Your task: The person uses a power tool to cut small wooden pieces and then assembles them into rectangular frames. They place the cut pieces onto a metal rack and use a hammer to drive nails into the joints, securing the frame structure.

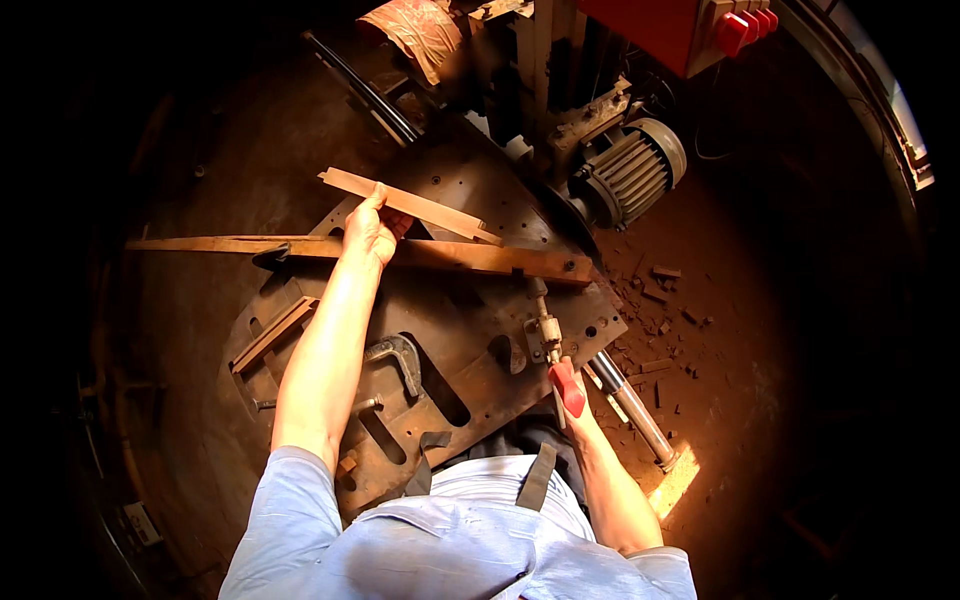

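My left hand (pixel 372 232) grips a short wooden piece (pixel 410 203) with stepped, notched ends, thumb on top and fingers beneath. It is held just beyond a long wooden bar (pixel 460 256) that lies across the metal machine table (pixel 470 350). My right hand (pixel 577 412) is closed on the red handle of a toggle clamp (pixel 550 335), fixed near the table's right edge. The clamp's rod points at the bar's right end; whether it presses on the bar I cannot tell. Most of my right fingers are hidden behind the handle.
A finned electric motor (pixel 632 172) stands beyond the table, below a red switch box (pixel 690 30). A C-clamp (pixel 400 362) and another wooden piece (pixel 275 335) lie near my left forearm. Steel rails (pixel 640 415) jut past the table. Wood offcuts (pixel 665 300) litter the floor at right.
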`<action>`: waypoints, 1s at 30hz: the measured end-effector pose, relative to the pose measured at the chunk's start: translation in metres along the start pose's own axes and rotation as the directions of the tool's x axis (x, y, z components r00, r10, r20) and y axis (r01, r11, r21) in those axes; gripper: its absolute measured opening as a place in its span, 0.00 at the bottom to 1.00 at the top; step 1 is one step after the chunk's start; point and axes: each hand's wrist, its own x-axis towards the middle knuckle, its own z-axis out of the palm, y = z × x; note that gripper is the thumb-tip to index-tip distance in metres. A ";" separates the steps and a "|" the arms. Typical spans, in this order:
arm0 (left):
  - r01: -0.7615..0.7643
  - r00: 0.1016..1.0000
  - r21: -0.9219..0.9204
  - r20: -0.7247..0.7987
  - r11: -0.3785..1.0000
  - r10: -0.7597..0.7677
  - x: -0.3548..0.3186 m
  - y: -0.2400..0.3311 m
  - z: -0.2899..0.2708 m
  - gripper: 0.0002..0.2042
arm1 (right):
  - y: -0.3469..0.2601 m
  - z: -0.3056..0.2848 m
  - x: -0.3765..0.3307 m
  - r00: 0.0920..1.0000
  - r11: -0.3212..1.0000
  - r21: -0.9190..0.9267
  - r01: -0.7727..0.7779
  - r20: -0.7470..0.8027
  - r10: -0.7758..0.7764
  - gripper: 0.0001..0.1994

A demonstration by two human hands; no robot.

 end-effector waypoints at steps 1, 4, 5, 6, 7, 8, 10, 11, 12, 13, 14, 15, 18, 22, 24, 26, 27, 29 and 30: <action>0.035 0.999 0.002 0.002 0.999 -0.035 0.008 -0.007 0.003 0.12 | 0.003 -0.005 -0.001 1.000 1.000 0.011 0.021 0.014 -0.021 0.22; 0.101 0.993 0.095 0.052 0.990 -0.106 0.039 -0.036 0.001 0.15 | 0.000 0.009 -0.001 0.971 0.973 0.005 0.231 -0.062 -0.230 0.17; 0.114 0.990 0.146 0.068 0.983 -0.125 0.045 -0.042 0.001 0.16 | -0.003 0.012 -0.002 0.965 0.968 -0.011 0.252 -0.068 -0.252 0.19; 0.151 0.983 0.257 0.067 0.955 -0.173 0.050 -0.047 -0.002 0.16 | -0.003 0.009 -0.003 0.969 0.970 -0.049 0.237 -0.055 -0.240 0.21; 0.135 0.985 0.454 0.037 0.881 -0.170 0.054 -0.051 -0.006 0.16 | -0.003 0.006 -0.004 0.973 0.971 -0.087 0.223 -0.040 -0.227 0.23; 0.143 0.983 0.645 -0.006 0.751 -0.182 0.052 -0.035 0.000 0.17 | -0.015 0.011 -0.019 0.989 0.984 -0.102 0.146 -0.020 -0.149 0.26; 0.094 0.985 0.948 -0.043 0.306 -0.169 0.048 -0.013 0.014 0.18 | -0.019 0.013 -0.025 0.994 0.985 -0.139 0.102 -0.019 -0.106 0.30; -0.128 0.991 0.990 0.130 -0.056 0.032 0.054 -0.008 0.009 0.18 | -0.020 0.017 -0.027 0.992 0.980 -0.162 0.116 -0.030 -0.122 0.30; -0.268 0.923 0.856 0.360 -0.443 0.137 0.049 -0.004 0.020 0.19 | -0.023 0.019 -0.029 0.993 0.983 -0.151 0.106 -0.042 -0.114 0.30; -0.269 0.915 0.764 0.393 -0.586 0.093 0.043 -0.002 0.033 0.19 | -0.026 0.022 -0.031 0.993 0.985 -0.140 0.097 -0.055 -0.106 0.30; -0.348 0.827 0.632 0.555 -0.693 0.091 0.034 -0.002 0.038 0.19 | -0.030 0.024 -0.033 0.993 0.987 -0.130 0.090 -0.060 -0.098 0.30; -0.601 0.665 0.524 0.747 -0.604 -0.014 0.034 -0.003 0.034 0.20 | -0.032 0.028 -0.034 0.992 0.989 -0.106 0.099 -0.069 -0.106 0.30; -0.873 0.332 0.211 0.917 -0.439 -0.220 0.046 -0.003 0.020 0.21 | -0.019 0.018 -0.028 0.991 0.972 -0.214 0.093 -0.070 -0.110 0.30; -0.873 0.486 0.425 0.788 -0.237 -0.377 0.040 -0.016 0.028 0.17 | 0.028 -0.004 -0.011 0.993 0.980 -0.183 0.077 -0.069 -0.091 0.26; -0.861 0.509 0.471 0.784 -0.195 -0.354 0.015 -0.035 0.039 0.18 | 0.016 0.005 -0.013 0.987 0.969 -0.215 0.118 -0.080 -0.138 0.26; -0.887 0.457 0.451 0.820 -0.103 -0.345 0.017 -0.057 0.041 0.18 | 0.022 0.004 -0.006 0.983 0.971 -0.162 0.174 -0.023 -0.180 0.27; -0.882 0.455 0.468 0.816 -0.053 -0.357 0.015 -0.063 0.048 0.18 | 0.027 0.002 -0.005 0.981 0.970 -0.153 0.188 -0.023 -0.194 0.27; -0.868 0.452 0.496 0.811 0.025 -0.371 0.009 -0.071 0.060 0.16 | 0.028 0.002 -0.005 0.982 0.973 -0.145 0.180 -0.036 -0.187 0.27; -0.880 0.426 0.473 0.826 0.043 -0.369 0.010 -0.075 0.059 0.15 | 0.021 0.004 -0.008 0.985 0.977 -0.145 0.158 -0.048 -0.166 0.26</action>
